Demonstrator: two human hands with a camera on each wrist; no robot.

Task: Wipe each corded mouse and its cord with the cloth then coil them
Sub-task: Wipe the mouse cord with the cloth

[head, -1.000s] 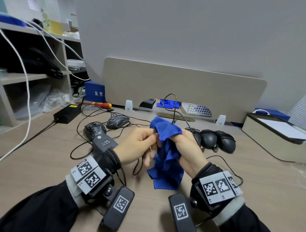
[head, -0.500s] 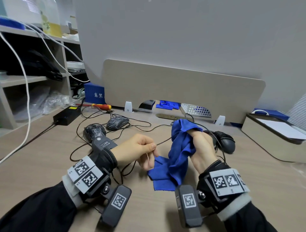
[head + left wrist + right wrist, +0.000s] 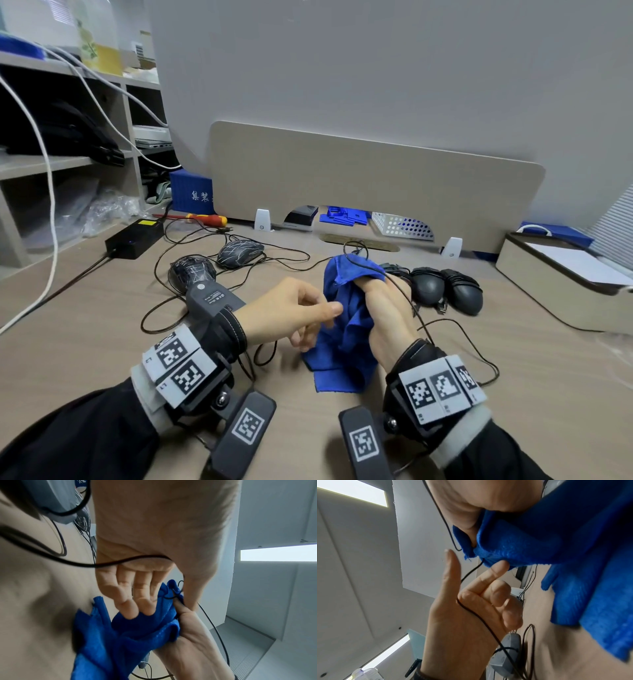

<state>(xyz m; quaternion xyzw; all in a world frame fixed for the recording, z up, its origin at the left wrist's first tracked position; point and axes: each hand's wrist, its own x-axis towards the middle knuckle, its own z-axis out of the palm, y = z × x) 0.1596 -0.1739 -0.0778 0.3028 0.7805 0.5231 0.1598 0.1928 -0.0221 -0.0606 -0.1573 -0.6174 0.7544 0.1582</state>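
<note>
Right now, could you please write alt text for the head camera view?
The right hand grips a blue cloth around a thin black mouse cord above a desk, while the left hand reaches toward the cloth. Four corded mice lie behind.

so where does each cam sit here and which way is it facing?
Head: worn on the head, looks forward and down at the desk; both forearms show, left hand, right hand.
Left wrist: under the left wrist, looks along the palm to the fingers and the right hand.
Right wrist: under the right wrist, tilted up toward the ceiling; the left hand shows.
All three share the blue cloth and black cord.
</note>
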